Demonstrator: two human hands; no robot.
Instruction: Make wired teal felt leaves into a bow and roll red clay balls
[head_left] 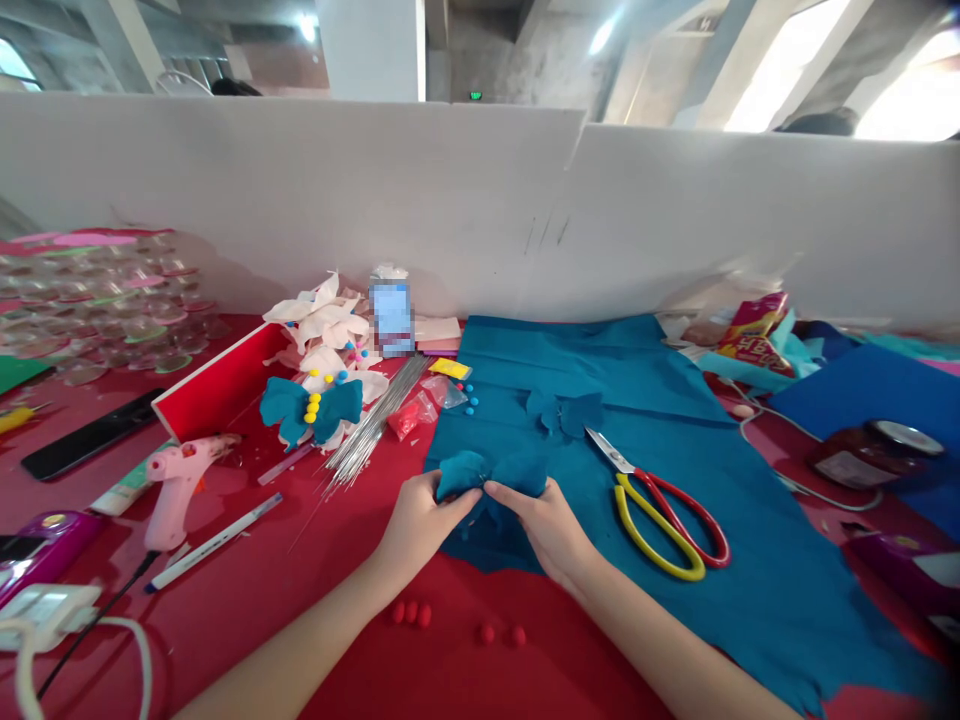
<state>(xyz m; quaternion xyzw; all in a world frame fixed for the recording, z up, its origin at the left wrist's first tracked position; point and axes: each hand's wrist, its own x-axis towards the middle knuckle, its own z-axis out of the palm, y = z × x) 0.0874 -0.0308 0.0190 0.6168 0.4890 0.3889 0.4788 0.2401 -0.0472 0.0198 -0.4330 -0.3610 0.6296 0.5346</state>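
Observation:
My left hand [435, 515] pinches the left wing of a teal fabric butterfly [517, 474], its thumb near the gathered middle. Closed on the right wing, my right hand [544, 515] presses its thumb close to the same spot. Beneath them spreads a large teal cloth [555, 350]. A second teal butterfly-shaped piece [564, 412] lies on it, just beyond my hands. To the right are scissors [652, 510] with one yellow and one red handle, blades partly apart. Several small red balls [411, 613] lie on the red table nearer to me.
A pink glue gun [176, 485], a pen [217, 540] and a bundle of metal wires [379, 420] lie left. Behind them, a teal butterfly with yellow balls [311, 408] rests by white fabric pieces [326, 315]. A phone [391, 315] stands against the white partition [300, 200]. At right sits a jar [874, 455].

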